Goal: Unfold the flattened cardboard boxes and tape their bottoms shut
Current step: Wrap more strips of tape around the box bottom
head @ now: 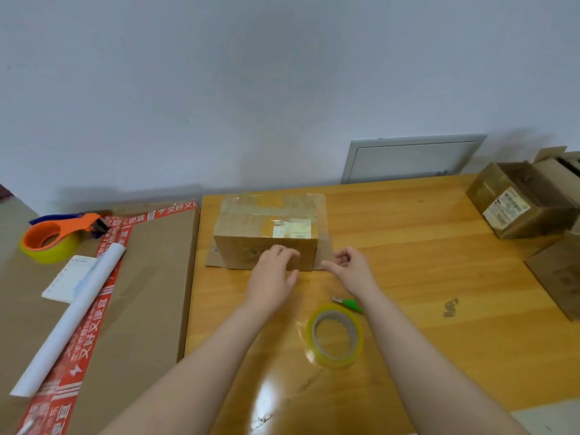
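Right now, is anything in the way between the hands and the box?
Nothing visible. The left hand touches the box; the right hand is beside it. The tape roll lies nearer the person.

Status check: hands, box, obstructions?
Left hand touching box front. Right hand beside it, loosely curled, nothing held. Box top taped. Tape roll beside right forearm, clear of box.

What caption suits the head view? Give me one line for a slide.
Left hand touches the taped cardboard box on the table; right hand beside it, tape roll nearby.
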